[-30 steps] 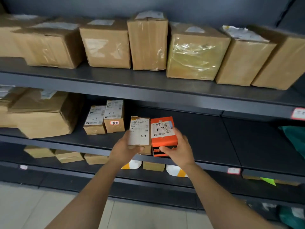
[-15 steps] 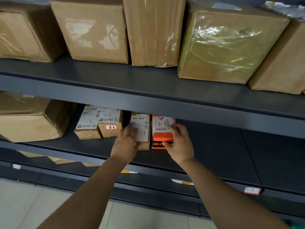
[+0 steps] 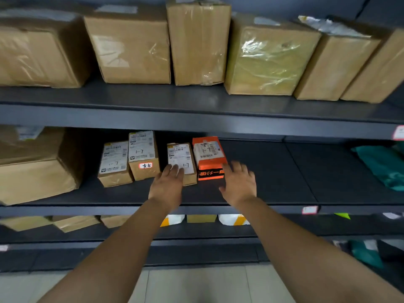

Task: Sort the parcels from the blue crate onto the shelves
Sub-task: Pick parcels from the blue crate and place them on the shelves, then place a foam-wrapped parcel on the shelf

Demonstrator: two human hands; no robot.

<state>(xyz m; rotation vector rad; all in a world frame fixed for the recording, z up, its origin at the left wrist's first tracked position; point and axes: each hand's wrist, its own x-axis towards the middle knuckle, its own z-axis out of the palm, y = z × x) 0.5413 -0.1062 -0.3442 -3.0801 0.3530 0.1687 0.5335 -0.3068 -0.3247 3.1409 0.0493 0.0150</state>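
Note:
On the middle shelf (image 3: 273, 193) stand a small brown parcel (image 3: 182, 160) with a white label marked 1-7 and, touching its right side, an orange box (image 3: 209, 156) with a white label. My left hand (image 3: 168, 186) lies in front of the brown parcel, its straight fingertips touching the parcel's front edge. Just right of the orange box's front corner, my right hand (image 3: 239, 184) is spread with fingers straight and holds nothing. The blue crate is out of view.
Two more small labelled parcels (image 3: 129, 158) stand left of the pair, and a big carton (image 3: 37, 167) further left. Large cartons (image 3: 196, 40) fill the top shelf. A green bag (image 3: 380, 165) lies at the right. Dark shelf surface stretches between the orange box and the bag.
Both hands have let go of the two parcels, which now stand on the middle shelf. The hands have drawn back toward me with fingers straightened.

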